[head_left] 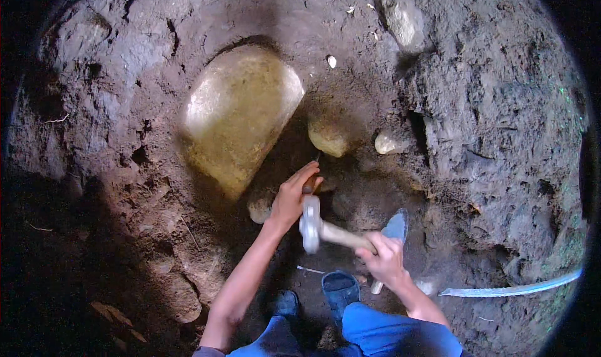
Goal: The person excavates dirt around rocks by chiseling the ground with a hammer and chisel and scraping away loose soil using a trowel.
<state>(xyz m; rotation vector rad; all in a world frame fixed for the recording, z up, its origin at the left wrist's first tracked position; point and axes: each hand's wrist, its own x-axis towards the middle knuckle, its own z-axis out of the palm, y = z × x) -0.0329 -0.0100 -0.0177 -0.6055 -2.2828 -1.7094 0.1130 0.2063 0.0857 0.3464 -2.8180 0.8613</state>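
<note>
At far left, we see a few dry leaves (119,313) on dark soil. Next is one large yellowish stone (238,116), set in the earth, with one smaller pale stone (260,210) below it, partly behind our left forearm. Of our two shoes (341,287), both dark, the left sits below that hand.

Our left hand (291,197) pinches one slim tool (309,185) by its orange-brown handle, fingers fairly straight, the thin tip just beside one rounded stone (328,139). Our one hammer (310,224) has its grey head over the handle's lower end, hiding it; we cannot tell whether they touch. One short white strip (310,269) lies beneath.

Our right hand (383,257) is closed around the hammer's wooden shaft. Above it is one small pale stone (386,142); just beside it, one blue-grey blade (396,225), partly hidden by the hand. Higher up is another pale stone (405,22). One long pale band (510,291) crosses the far right, any markings too blurred to read.
</note>
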